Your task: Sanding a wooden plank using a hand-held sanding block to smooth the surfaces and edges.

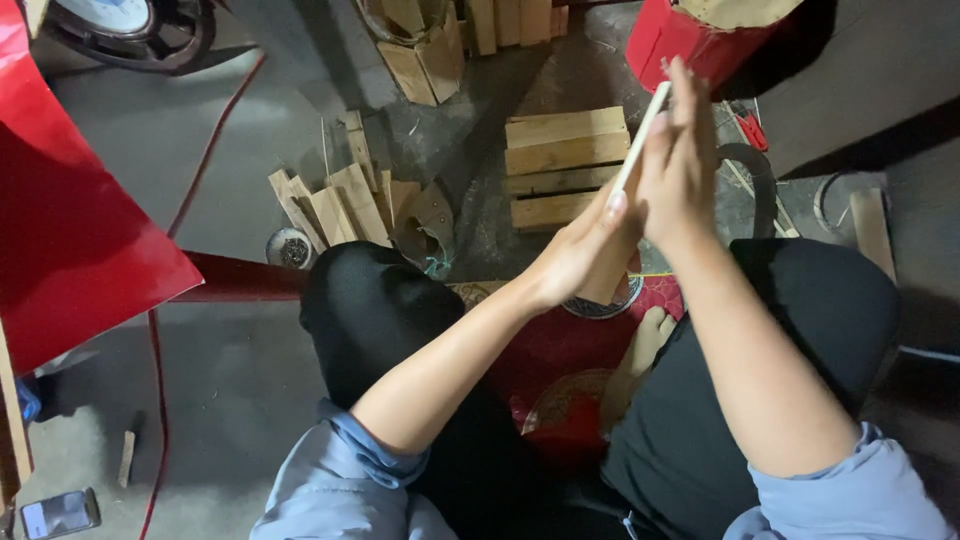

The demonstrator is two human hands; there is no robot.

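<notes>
Both hands are meeting above the lap, palms facing. Left hand (580, 250) and right hand (680, 165) are pressing a thin pale stick (640, 135) between them, grip clenched on it; its long axis is running up and away toward the red drum (690, 45).

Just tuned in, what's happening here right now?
A person sits on the floor and presses a thin pale stick between both palms, the left hand lower, the right hand higher. Ahead on the floor lie a small wooden pallet and loose wood pieces. A red sheet lies to the left, a phone near the bottom corner.
</notes>
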